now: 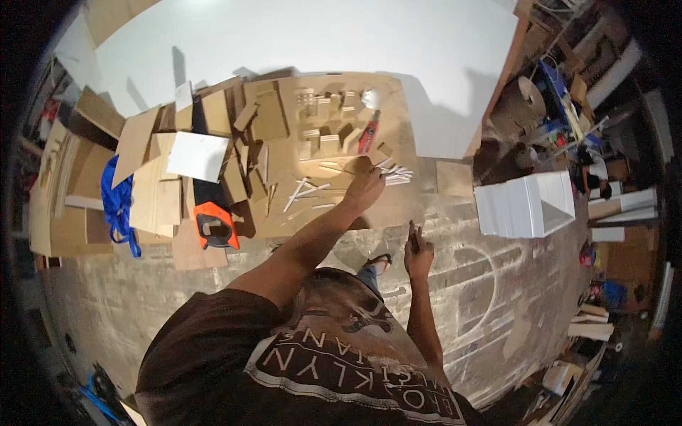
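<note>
My left hand (365,187) reaches over the brown board (284,221), its fingers drawn together beside a loose pile of thin white sticks (399,175). Whether a stick is pinched in them is too small to make out. A brown rounded patch (358,164) lies just beyond these fingers. Off the board's near right corner, my right hand (420,257) is closed round a slim dark tool (412,230) whose tip points away from me. More white sticks (296,193) are scattered on the board left of my left hand. Farther back lies a red and black tool (369,132).
Small wood blocks (328,143) stand in groups at the back of the board. To the left are stacked wood offcuts (155,202), a white panel (198,156) and a handsaw with an orange handle (215,226). A white box (524,204) stands at right.
</note>
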### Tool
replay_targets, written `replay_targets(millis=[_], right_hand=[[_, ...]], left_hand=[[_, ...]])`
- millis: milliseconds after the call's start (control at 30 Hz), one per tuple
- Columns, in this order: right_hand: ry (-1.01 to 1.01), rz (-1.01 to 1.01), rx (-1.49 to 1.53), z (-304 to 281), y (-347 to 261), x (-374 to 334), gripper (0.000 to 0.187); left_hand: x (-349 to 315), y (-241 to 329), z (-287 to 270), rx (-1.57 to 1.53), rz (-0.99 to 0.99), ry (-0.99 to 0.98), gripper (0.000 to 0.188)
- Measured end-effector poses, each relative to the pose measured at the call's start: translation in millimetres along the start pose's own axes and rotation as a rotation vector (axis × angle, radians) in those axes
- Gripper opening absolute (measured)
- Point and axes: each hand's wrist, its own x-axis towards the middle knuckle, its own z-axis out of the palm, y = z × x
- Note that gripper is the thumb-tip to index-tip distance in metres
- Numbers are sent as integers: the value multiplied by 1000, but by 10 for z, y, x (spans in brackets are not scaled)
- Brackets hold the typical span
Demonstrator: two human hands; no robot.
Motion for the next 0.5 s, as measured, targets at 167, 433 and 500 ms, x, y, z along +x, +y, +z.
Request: replay_targets(millis=[167,433,500], right_hand=[[16,133,95,-37,-118,-249,43],[6,166,207,75,-137,-313,46],[-9,165,227,71,-224,-245,46]], left_hand=[[-439,-40,-242,-336,-207,16,17],[-1720,-589,-782,-367,-429,36,35],[-1743,-606,-771,-376,-410,6,37]])
